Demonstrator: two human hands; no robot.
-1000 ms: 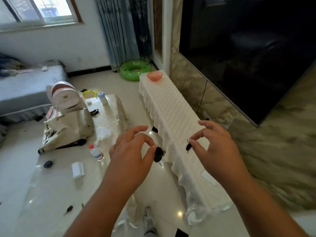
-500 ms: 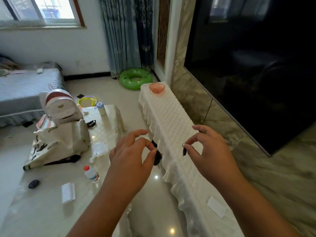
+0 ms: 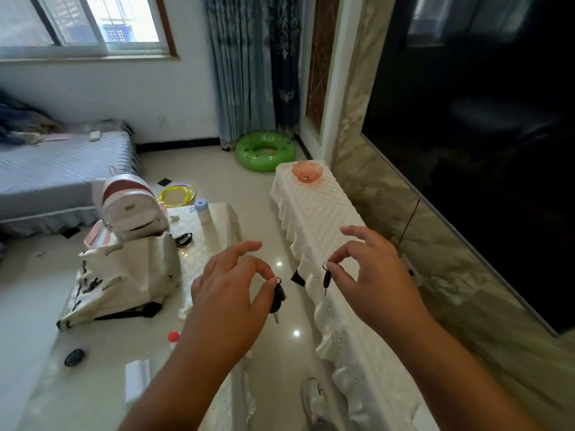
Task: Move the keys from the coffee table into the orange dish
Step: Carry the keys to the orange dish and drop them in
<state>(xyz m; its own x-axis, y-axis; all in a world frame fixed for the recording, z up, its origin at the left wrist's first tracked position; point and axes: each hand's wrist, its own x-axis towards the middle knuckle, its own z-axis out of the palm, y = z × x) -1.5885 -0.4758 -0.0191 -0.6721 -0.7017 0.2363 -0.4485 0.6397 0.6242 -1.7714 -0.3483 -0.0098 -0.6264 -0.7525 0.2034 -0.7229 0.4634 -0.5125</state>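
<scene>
Head view: our left hand (image 3: 230, 293) pinches one key (image 3: 278, 298), our right hand (image 3: 373, 275) pinches another key (image 3: 326, 279), both well short of the orange dish (image 3: 306, 172).

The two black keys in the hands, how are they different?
The black key in the left hand looks thicker and chunkier, while the black key in the right hand is thin and slim. The left hand holds its key above the shiny floor; the right hand holds its key beside the white cloth-covered bench. Both dangle, pinched at the top.
</scene>
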